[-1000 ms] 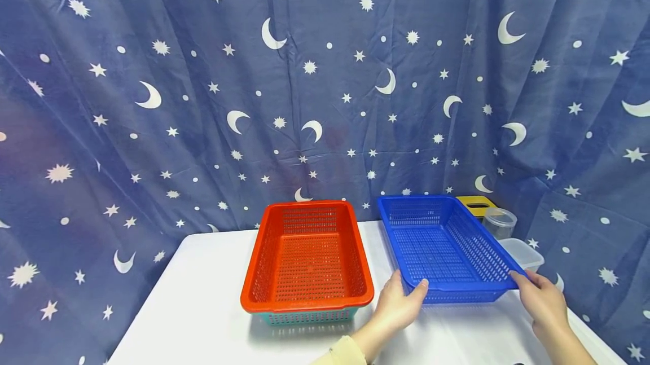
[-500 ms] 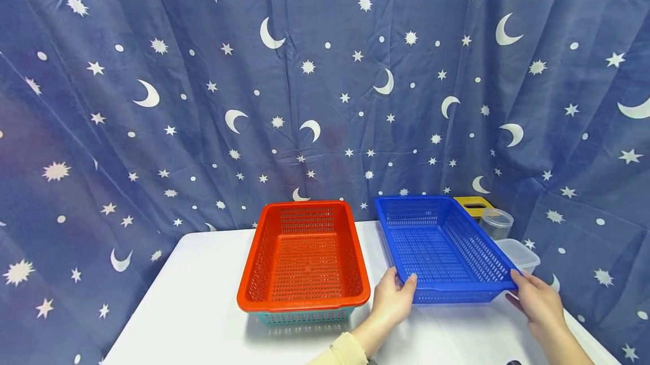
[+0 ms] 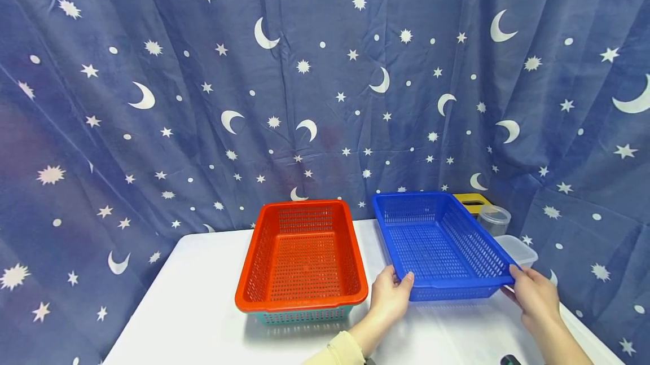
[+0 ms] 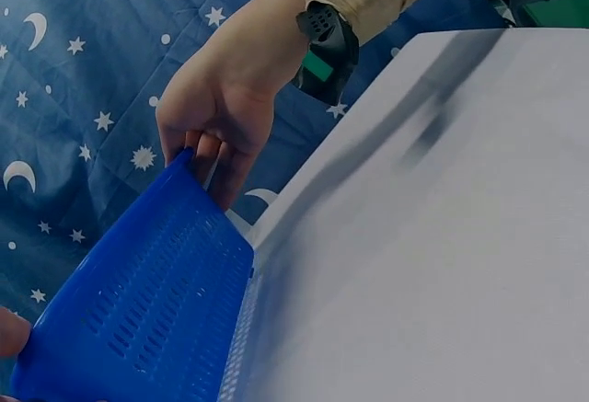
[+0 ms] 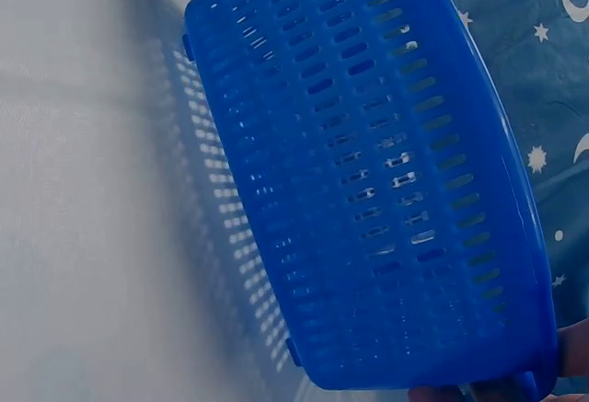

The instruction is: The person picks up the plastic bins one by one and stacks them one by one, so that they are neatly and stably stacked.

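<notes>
Toward the right edge of the surface (image 3: 178, 297), a person's left hand (image 3: 388, 300) and right hand (image 3: 537, 297) hold a blue basket (image 3: 431, 249), fingers (image 4: 237, 177) gripping its near corners. Nearer the left edge, a red basket (image 3: 304, 266) sits atop a turquoise basket (image 3: 304, 316). Toward the far right corner stand clear containers (image 3: 517, 249) and a yellow item (image 3: 472, 198), before a starry curtain (image 3: 325, 100).

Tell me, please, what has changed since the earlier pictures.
The left hand has shifted slightly left, toward the near left corner of the blue basket. The right hand keeps its hold at the near right corner. The red basket stayed put.
</notes>
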`<state>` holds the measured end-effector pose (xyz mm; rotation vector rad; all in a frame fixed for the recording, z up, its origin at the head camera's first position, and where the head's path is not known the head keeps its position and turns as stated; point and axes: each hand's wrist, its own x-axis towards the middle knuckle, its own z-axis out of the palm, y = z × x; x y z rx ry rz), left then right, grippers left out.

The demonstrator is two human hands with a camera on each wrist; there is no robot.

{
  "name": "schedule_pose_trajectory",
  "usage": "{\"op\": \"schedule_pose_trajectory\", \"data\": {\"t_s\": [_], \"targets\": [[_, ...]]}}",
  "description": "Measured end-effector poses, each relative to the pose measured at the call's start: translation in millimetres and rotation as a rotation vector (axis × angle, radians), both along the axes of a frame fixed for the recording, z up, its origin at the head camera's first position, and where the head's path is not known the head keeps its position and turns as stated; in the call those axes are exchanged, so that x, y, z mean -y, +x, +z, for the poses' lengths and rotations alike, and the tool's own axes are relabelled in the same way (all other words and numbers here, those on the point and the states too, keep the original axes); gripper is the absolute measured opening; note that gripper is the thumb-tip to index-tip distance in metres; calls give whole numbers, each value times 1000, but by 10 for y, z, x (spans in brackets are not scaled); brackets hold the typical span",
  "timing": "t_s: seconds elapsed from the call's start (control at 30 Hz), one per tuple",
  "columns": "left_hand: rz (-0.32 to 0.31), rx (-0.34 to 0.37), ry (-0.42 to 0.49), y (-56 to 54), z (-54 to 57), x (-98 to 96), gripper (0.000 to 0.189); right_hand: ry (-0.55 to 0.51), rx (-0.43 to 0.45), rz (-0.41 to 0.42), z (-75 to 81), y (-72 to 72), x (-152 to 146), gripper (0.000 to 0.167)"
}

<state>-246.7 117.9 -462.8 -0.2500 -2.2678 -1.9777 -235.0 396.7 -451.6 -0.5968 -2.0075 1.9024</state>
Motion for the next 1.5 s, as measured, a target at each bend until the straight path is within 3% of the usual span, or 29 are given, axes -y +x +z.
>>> {"op": "schedule_pose_trajectory", "data": {"t_s": [0.2,0.47,0.87,1.3,1.5], "targets": [[10,-14,-6,5,119,39,22,37,-6,-8,95,-18,55,61],[-34,-47,44,-21,320,151,22,18,-54,4,241,-23,124,58],[-66,-57,63,20,567,304,28,12,-92,27,468,67,232,62],[-129,-113,88,54,655,595,31,52,-121,78,599,161,392,60],[-145,-142,94,102,728,690,32,64,-111,63,657,186,478,56]]}}
